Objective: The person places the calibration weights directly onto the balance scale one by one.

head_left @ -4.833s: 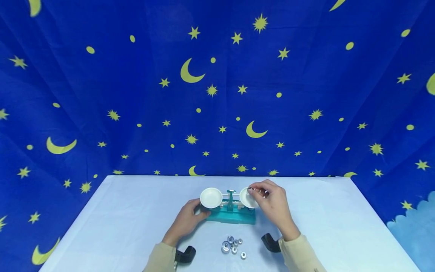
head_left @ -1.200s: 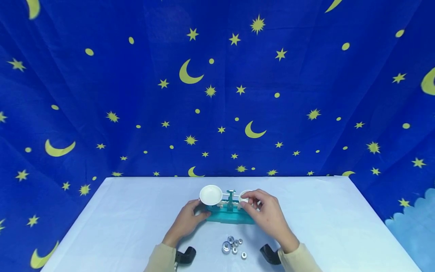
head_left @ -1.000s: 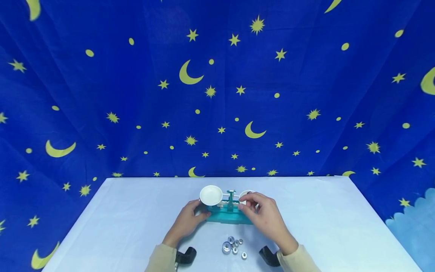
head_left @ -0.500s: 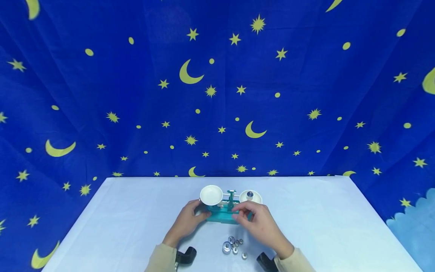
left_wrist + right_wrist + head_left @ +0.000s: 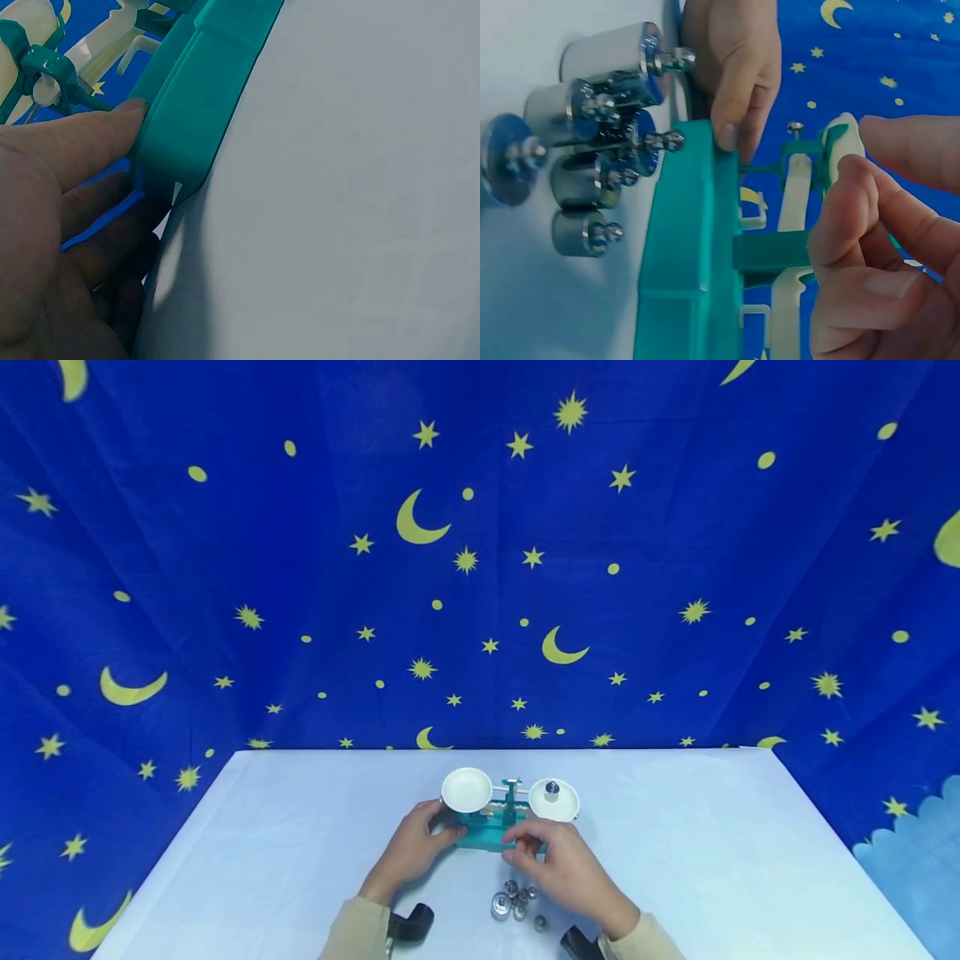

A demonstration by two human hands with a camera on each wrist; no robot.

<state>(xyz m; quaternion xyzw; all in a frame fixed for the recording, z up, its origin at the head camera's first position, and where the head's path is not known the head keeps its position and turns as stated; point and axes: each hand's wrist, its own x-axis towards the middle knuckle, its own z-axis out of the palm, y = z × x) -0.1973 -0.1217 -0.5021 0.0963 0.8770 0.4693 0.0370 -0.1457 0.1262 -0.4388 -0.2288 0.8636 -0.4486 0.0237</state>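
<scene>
A green balance scale [image 5: 480, 837] with two white pans stands on the table. My left hand [image 5: 412, 845] grips the left end of its base; in the left wrist view, the thumb [image 5: 90, 139] presses the green base and the fingers curl beside it. The left pan [image 5: 467, 790] holds nothing. One metal weight [image 5: 552, 791] stands upright in the right pan [image 5: 564, 811]. My right hand [image 5: 566, 864] hovers in front of the base, fingers loosely curled, holding nothing. Below it several silver knobbed weights [image 5: 501, 906] cluster on the table, seen close up as shiny cylinders [image 5: 607, 56] in the right wrist view.
A white cloth covers the table [image 5: 300, 827]. Behind it hangs a blue curtain [image 5: 337, 610] with yellow moons and stars. Black wrist camera mounts [image 5: 411, 923] sit by both sleeves.
My right hand has let go of the weight in the right pan. It has drawn back toward me, down toward the loose weights. My left hand has stayed on the base.
</scene>
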